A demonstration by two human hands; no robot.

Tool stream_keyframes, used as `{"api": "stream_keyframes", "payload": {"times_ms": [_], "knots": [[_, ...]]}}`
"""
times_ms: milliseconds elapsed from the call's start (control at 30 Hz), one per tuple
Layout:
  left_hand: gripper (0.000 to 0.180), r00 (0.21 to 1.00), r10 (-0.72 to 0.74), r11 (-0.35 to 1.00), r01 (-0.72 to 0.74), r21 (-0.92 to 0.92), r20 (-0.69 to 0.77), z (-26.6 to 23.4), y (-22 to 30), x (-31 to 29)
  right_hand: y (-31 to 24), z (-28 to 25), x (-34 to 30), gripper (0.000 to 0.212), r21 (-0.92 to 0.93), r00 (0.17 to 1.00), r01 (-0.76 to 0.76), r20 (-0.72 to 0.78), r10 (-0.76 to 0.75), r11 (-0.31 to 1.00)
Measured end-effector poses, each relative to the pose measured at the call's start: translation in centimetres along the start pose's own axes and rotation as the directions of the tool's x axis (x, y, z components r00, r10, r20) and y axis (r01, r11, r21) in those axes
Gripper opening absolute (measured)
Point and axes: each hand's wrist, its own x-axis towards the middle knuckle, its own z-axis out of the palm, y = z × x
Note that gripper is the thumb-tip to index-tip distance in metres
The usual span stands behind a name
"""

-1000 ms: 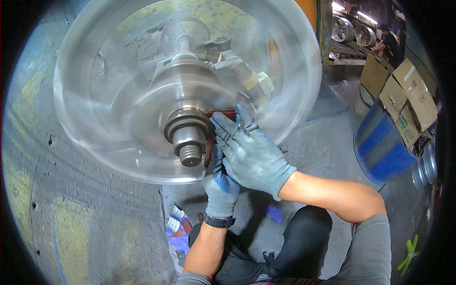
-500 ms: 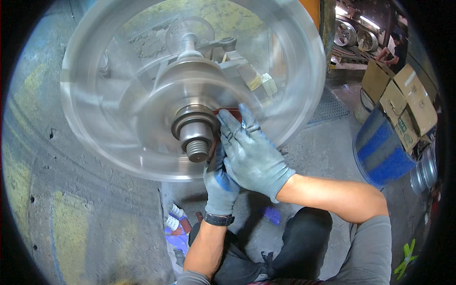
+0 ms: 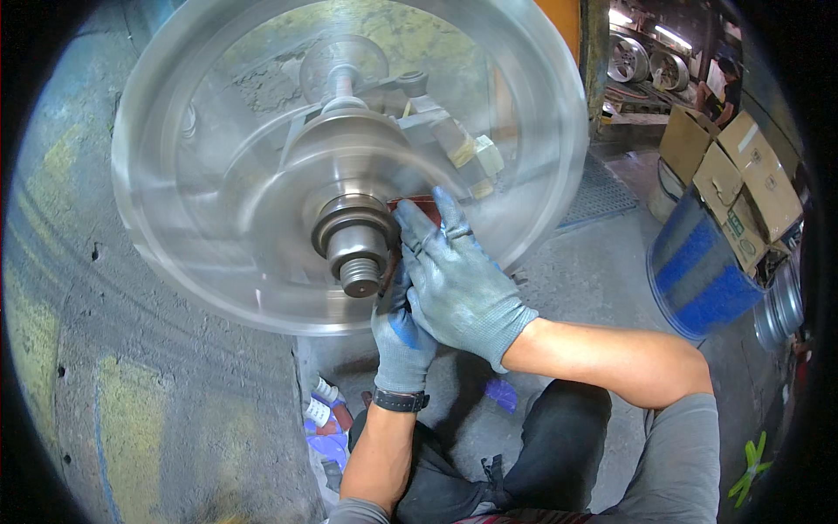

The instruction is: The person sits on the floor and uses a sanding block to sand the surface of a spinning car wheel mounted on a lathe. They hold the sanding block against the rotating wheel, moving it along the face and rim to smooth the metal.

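A silver car wheel, blurred by spinning, is held on a spindle by a round steel clamping nut with a threaded shaft end sticking out. My right hand, in a grey-blue coated glove, lies with long fingers over a reddish-brown piece of sandpaper at the wheel's face, just right of the nut. My left hand, gloved alike, is below and partly under the right one. Its fingers point up along the brown sheet's lower edge, and some are hidden.
On the right stands a blue drum topped with open cardboard boxes. Small bottles and purple scraps lie on the floor by my knees. Behind the wheel are machine arms. A person sits far right near racked wheels.
The wheel keeps spinning. Both hands stay pressed together at the same spot beside the nut, with only a slight shift; the whole view has moved a little.
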Motion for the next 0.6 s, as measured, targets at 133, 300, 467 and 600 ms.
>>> {"api": "stream_keyframes", "payload": {"times_ms": [133, 300, 467, 600], "knots": [[0.04, 0.999, -0.035, 0.991, 0.033, -0.131, -0.015, 0.6, 0.4, 0.2, 0.1, 0.1, -0.1, 0.048, -0.041, 1.0, 0.004, 0.028, -0.003, 0.999], [0.049, 0.999, -0.001, 1.0, 0.001, 0.01, 0.038, 0.3, -1.7, -0.1, -0.2, -0.4, 0.2, 0.047, -0.067, 1.0, 0.01, 0.012, -0.009, 0.998], [0.053, 0.999, 0.032, 0.998, -0.032, 0.052, 0.002, 0.4, -0.6, 0.1, -0.3, -1.0, 0.3, 0.051, -0.145, 0.995, 0.04, 0.1, -0.026, 0.989], [0.053, 0.999, 0.031, 0.999, -0.03, 0.013, -0.029, 0.5, -0.1, 0.1, -0.5, -1.3, 0.3, 0.052, -0.192, 0.993, 0.041, 0.115, -0.019, 0.981]]}}
